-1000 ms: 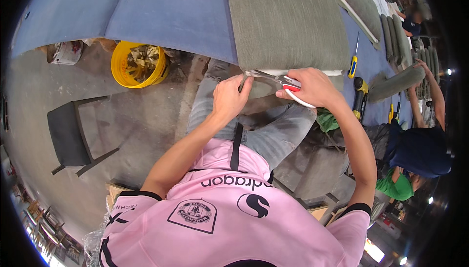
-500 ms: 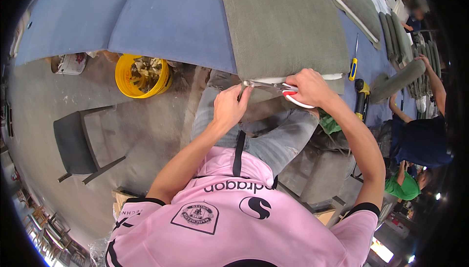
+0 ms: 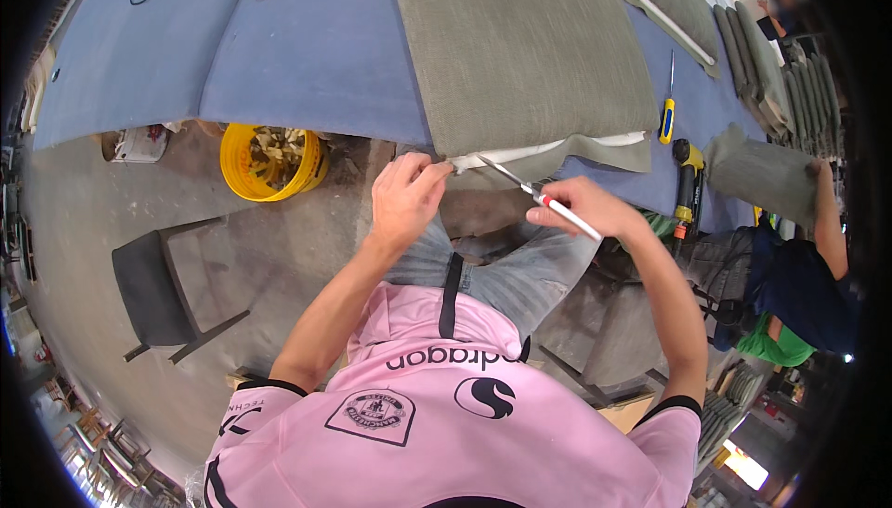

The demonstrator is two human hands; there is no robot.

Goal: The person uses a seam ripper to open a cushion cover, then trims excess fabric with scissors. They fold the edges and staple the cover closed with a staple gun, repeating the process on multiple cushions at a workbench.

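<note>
At table edge: left hand [image 3: 406, 197] pinches grey cushion [image 3: 520, 48]; right hand [image 3: 581, 209] grips scissors [image 3: 530, 190].

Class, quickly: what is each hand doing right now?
Left hand: closed, pinching the grey fabric edge of the cushion.
Right hand: closed on red-and-white-handled scissors.

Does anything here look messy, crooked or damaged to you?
Nothing looks broken. The grey cushion's near edge hangs loose, with white padding showing, where the left hand pinches the fabric and the right hand holds scissors. A yellow bucket of scraps stands below.
</note>
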